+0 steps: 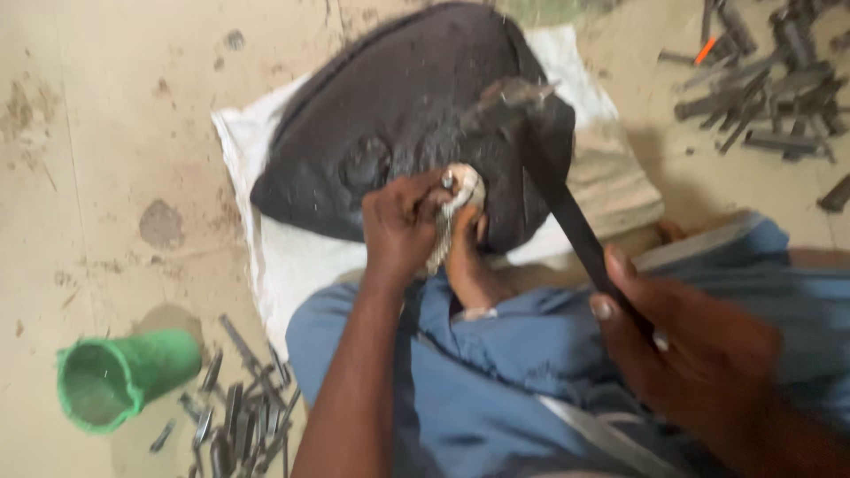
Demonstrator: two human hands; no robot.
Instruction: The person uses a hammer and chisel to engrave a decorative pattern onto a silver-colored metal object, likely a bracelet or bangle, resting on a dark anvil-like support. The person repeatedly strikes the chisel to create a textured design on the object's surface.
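Observation:
A large dark rounded block [398, 115] lies on a white sack [292, 257] on the floor in front of me. My left hand [403, 226] pinches a small metal piece wrapped in pale cloth [460, 190] against the block's near edge. My right hand [699, 345] grips the dark handle of a hammer [567, 212], whose blurred head [509, 93] hangs over the block. My bare foot [465, 261] rests just below the cloth. Blue trousers [496, 372] cover my legs.
A green mesh cup [115, 376] lies on its side at lower left. Several dark metal pieces [235, 416] are scattered beside it, and another pile of dark metal pieces [761, 80] lies at upper right. A tan folded sack [611, 173] sits under the block's right side.

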